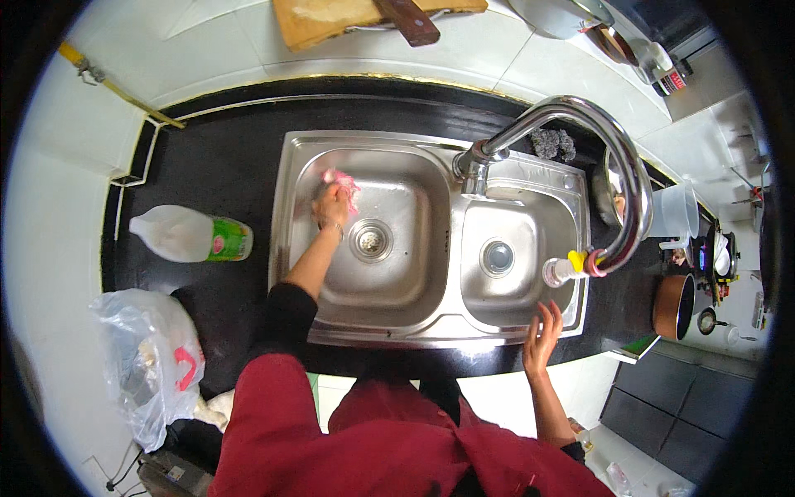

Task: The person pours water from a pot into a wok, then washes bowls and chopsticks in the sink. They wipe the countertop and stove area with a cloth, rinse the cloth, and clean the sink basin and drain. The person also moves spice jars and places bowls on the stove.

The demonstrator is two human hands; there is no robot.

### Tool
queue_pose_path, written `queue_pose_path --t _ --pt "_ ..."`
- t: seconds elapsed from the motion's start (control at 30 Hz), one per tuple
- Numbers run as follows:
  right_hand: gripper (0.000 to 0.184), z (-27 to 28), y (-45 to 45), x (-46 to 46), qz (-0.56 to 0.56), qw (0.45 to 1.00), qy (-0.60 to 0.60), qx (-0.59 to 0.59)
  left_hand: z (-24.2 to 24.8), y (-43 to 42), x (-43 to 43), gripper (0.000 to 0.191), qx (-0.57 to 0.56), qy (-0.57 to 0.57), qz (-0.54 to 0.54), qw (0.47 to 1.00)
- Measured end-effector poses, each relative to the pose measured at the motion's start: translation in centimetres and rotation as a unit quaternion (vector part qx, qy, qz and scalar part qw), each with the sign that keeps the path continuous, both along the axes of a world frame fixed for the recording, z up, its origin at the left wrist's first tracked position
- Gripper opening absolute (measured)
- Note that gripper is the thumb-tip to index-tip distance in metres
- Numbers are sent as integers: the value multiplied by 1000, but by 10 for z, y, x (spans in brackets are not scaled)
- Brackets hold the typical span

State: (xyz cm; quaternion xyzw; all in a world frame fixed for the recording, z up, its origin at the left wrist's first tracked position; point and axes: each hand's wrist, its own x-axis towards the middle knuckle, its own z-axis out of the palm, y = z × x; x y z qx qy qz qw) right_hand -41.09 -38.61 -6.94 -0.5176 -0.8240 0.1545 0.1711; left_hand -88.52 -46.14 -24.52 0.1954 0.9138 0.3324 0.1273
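Note:
My left hand (pixel 333 205) is closed on a crumpled pink and white cloth (pixel 341 181) against the left wall of the larger basin of a stainless steel double sink (pixel 397 292). The drain (pixel 371 241) of that basin lies just right of the hand. My right hand (pixel 543 338), fingers apart and holding nothing, is over the front edge of the smaller basin (pixel 481 298). Above that basin arches a chrome faucet (pixel 562 107), its spray nozzle (pixel 562 271) hanging near the basin's right side.
A white bottle (pixel 186 234) with a green label lies left of the sink; nearer me is a clear plastic bag (pixel 149 360). Steel wool (pixel 551 144) sits behind the faucet. Plastic containers (pixel 671 211) and a copper-coloured pot (pixel 674 307) stand at right. A cutting board (pixel 323 22) is at the wall.

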Motion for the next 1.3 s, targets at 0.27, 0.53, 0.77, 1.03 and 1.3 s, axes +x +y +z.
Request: queue_pose_path --t 0.27,0.53,0.77,1.03,1.3 --pt "24 -44 -2 41 19 992 -118 47 -72 84 115 33 -161 68 -273 946" --pt "18 -38 -1 36 27 992 -118 43 -3 33 101 39 -240 37 -368 897" --pt "17 -40 0 37 21 993 -113 34 -20 -40 34 31 -485 129 -407 763" --pt "19 -37 0 36 18 995 -96 34 4 -87 127 39 -405 -232 -564 682" --pt "17 -38 0 39 24 994 -102 42 134 -15 -64 23 -484 284 -419 714"
